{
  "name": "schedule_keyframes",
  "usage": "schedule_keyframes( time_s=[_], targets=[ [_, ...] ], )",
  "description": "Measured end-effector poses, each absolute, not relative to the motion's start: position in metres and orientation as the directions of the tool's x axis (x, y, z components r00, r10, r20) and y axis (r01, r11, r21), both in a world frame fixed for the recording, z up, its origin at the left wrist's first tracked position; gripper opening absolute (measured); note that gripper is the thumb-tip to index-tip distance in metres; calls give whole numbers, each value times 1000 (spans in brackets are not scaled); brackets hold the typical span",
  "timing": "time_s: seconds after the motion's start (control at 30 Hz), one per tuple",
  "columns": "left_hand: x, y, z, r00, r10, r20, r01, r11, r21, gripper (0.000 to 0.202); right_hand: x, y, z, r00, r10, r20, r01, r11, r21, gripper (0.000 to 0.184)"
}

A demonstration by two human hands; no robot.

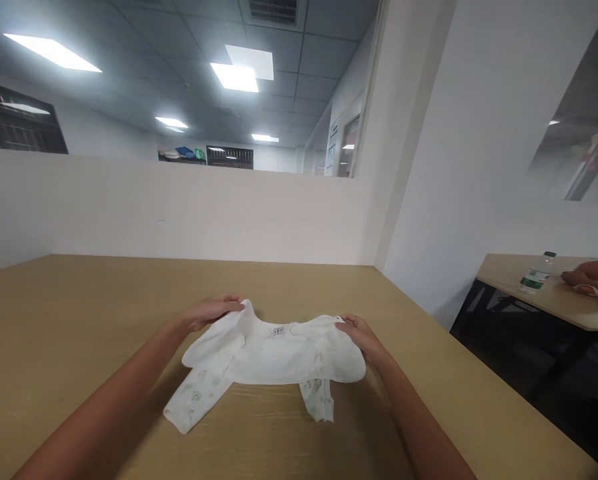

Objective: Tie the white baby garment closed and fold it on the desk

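A small white baby garment (273,353) with a faint green print lies partly folded on the tan table (79,313). Its two sleeves hang out toward me at the lower left and lower middle. My left hand (213,311) pinches the garment's upper left corner, fingers closed on the cloth. My right hand (361,333) grips the upper right corner in the same way. A small label shows at the neckline between my hands.
A white partition wall (179,207) runs along the table's far edge, and a white wall stands to the right. Across a dark gap at the right, another table (543,300) carries a clear plastic bottle (536,273) and an orange-red object (591,275).
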State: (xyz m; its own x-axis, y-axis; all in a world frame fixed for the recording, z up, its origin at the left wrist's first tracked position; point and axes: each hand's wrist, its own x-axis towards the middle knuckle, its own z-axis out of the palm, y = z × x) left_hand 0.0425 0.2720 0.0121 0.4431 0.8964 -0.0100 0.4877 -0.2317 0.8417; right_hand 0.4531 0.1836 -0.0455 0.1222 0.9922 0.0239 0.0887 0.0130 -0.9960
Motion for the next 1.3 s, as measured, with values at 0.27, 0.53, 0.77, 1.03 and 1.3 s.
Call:
schedule_keyframes(
  time_s=[0.27, 0.53, 0.77, 1.03, 1.3],
  targets=[
    [125, 255, 1, 699, 712, -68, 370, -279, 886, 58, 443, 183, -47, 64, 994, -92, -50, -89, -995, 49],
    [107, 250, -66, 693, 646, 321, 502, -751, 429, 36, 438, 180, -48, 49, 995, -87, -48, -84, -995, 51],
    [110, 246, -97, 686, 650, 327, 579, -760, 295, 36, 415, 185, -44, 161, 979, 125, 80, 114, -990, 53],
    [109, 250, -102, 677, 643, 358, 572, -766, 294, 28, 318, 166, -59, -387, 878, 281, 534, 462, -708, 54],
    [110, 250, -100, 504, 724, 471, 485, -688, 540, 19, 382, 143, -12, -252, 914, 318, 640, 404, -653, 36]
  ],
)
